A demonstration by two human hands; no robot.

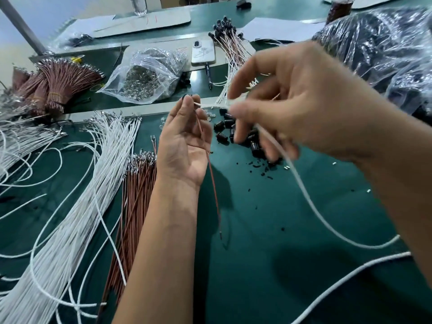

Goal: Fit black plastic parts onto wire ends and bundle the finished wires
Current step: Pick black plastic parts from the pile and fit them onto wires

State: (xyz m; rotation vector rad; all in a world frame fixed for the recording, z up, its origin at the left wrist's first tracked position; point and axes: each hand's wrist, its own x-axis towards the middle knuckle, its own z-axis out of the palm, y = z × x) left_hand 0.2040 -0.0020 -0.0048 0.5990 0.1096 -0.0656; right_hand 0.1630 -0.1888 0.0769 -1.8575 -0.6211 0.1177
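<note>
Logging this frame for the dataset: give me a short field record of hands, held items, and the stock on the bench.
left hand: palm up, pinching a black plastic part at the fingertips, brown wire hanging from it
right hand: blurred, holding a white wire
loose black parts: piled on the green mat, behind the hands
white wires: lying at left
brown wires: beside them
finished wires: at back

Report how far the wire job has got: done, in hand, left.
Done: a fanned batch of finished wires with black parts on their ends lies beyond the hands, beside the phone.
In hand: the left hand pinches a black part with a brown wire hanging; the blurred right hand brings a white wire to it.
Left: the white wires, brown wires, loose black parts.
</note>
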